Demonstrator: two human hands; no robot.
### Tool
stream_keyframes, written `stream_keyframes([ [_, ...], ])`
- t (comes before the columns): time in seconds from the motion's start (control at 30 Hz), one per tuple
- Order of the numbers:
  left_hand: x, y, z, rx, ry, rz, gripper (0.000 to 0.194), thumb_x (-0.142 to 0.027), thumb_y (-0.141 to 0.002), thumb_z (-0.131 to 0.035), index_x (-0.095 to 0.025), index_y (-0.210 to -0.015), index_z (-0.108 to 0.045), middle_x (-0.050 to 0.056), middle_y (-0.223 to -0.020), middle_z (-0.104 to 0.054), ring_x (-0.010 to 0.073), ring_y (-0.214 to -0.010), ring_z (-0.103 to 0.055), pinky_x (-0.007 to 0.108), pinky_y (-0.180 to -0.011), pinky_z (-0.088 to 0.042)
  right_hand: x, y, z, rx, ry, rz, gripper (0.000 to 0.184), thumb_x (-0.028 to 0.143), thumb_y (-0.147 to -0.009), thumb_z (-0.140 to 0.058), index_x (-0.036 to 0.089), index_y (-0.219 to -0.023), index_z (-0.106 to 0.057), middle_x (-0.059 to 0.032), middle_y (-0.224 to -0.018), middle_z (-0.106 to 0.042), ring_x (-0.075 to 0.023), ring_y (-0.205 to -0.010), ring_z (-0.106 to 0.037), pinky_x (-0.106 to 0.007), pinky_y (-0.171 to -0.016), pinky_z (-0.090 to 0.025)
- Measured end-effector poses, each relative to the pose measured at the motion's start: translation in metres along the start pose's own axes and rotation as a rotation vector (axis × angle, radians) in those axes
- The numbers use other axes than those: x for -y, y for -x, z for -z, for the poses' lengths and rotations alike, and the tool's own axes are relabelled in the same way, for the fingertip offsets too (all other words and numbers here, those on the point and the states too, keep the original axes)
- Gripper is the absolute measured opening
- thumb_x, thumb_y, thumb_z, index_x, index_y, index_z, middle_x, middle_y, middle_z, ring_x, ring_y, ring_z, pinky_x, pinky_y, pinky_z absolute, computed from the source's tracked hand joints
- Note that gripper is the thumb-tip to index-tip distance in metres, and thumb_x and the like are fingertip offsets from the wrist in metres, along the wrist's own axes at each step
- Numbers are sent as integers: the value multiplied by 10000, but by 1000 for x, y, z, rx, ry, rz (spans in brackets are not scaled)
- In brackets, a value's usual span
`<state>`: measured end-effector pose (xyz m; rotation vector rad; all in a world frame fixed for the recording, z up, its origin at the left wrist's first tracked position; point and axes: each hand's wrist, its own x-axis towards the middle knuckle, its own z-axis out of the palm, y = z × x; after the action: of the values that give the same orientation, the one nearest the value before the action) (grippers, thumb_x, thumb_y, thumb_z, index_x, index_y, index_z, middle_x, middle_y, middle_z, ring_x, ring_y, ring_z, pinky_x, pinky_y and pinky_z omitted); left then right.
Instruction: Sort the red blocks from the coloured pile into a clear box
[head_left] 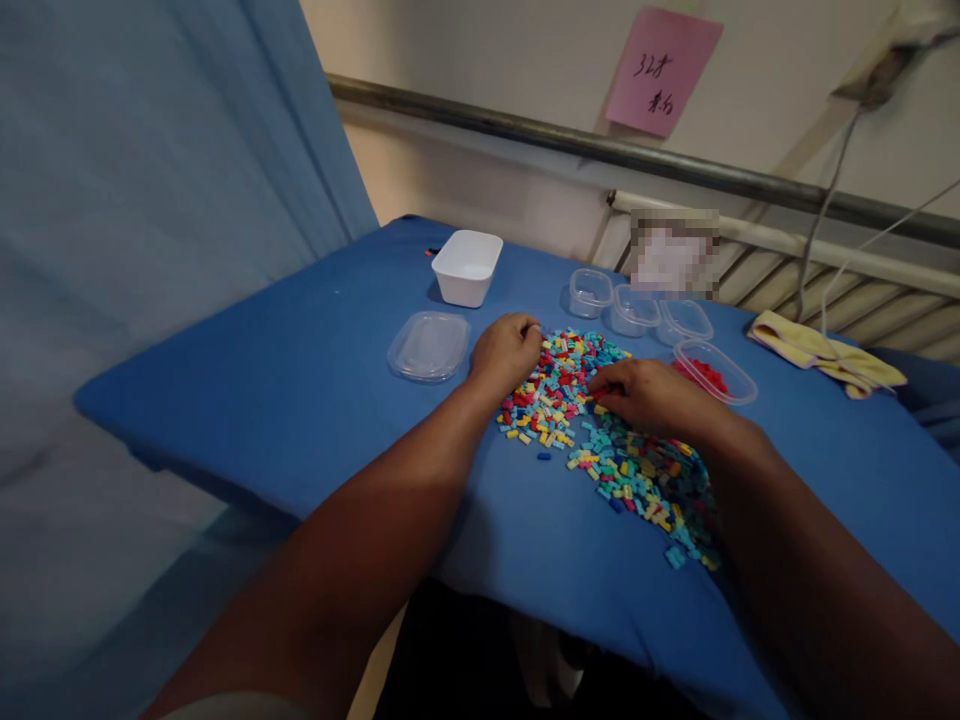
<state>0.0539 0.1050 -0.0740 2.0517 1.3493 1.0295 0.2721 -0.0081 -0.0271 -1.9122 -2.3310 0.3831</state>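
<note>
Sitting right of the frame's center, those tiny bricks [600, 440] look light, stiff, kinda slick, so pinch the sides; left hand [506, 352] is curled, right hand [636, 393] bunched, can't tell if either's gripping any.

On my feed, the blue-covered table [300, 400] carries a white tub [463, 290] beyond the left hand [507, 350], clear containers [634, 318] beyond the right hand [634, 393], and coloured blocks [559, 375] between.

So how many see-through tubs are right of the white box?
4. Three stand in a row near the radiator: left tub, middle tub, right tub. The fourth tub, holding red pieces, is beside the right hand. The right arm might hide more.
</note>
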Motion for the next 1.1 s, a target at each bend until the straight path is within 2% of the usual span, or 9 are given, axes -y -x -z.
stream_keyframes([
  [0.13,-1,0,0,5,-5,4,249,-240,-1036,-573,-218,-1044,-821,38,-1114,-813,249,-1086,-734,345,-887,-507,2,0,0,-10,21,-38,259,262,-998,-622,254,-1108,-857,-39,-1028,-851,-227,-881,-756,-308,-745,-480],
  [0.37,1,0,0,1,-3,-29,260,-253,-1044,-567,-203,-1044,-822,47,-1077,-813,247,-1036,-734,344,-857,-494,10,-2,0,3,245,7,265,303,-1042,-587,226,-1064,-840,-97,-1045,-842,-258,-894,-742,-323,-709,-411],
  [0.57,4,-2,-2,-13,6,-18,251,-267,-1036,-581,-212,-1049,-826,38,-1090,-814,246,-1056,-737,340,-860,-498,9,0,0,-11,193,40,278,289,-1051,-567,227,-1081,-836,-97,-1049,-845,-250,-915,-742,-311,-735,-429],
  [0.67,5,-3,-3,-21,13,-3,251,-266,-1034,-584,-218,-1062,-829,38,-1122,-815,247,-1086,-738,340,-888,-506,4,4,4,-53,163,46,262,285,-1016,-580,216,-1035,-832,-78,-969,-836,-231,-834,-728,-310,-705,-418],
  [0.77,3,-3,-2,-14,7,9,252,-260,-1034,-583,-220,-1060,-830,34,-1119,-815,245,-1080,-739,342,-891,-512,-10,12,21,-128,119,-22,232,303,-966,-624,227,-1034,-832,-52,-918,-829,-217,-774,-717,-308,-681,-429],
  [0.87,1,-2,0,-14,9,7,259,-255,-1040,-576,-214,-1063,-830,33,-1110,-815,241,-1077,-739,343,-898,-514,-39,26,44,-181,115,-165,230,332,-963,-639,227,-1042,-827,-65,-901,-824,-236,-778,-727,-334,-707,-468],
  [1.0,2,-2,0,-18,14,5,260,-257,-1039,-580,-215,-1086,-833,32,-1132,-815,239,-1090,-741,340,-911,-518,-84,43,61,-146,199,-380,198,352,-951,-687,207,-997,-815,-126,-894,-810,-291,-782,-722,-396,-697,-478],
  [1.1,5,-4,-1,-19,8,4,258,-273,-1035,-586,-215,-1084,-833,36,-1116,-817,242,-1070,-745,344,-913,-519,-105,48,61,-94,237,-379,204,306,-957,-661,196,-1019,-822,-183,-994,-824,-351,-868,-740,-435,-707,-490],
])
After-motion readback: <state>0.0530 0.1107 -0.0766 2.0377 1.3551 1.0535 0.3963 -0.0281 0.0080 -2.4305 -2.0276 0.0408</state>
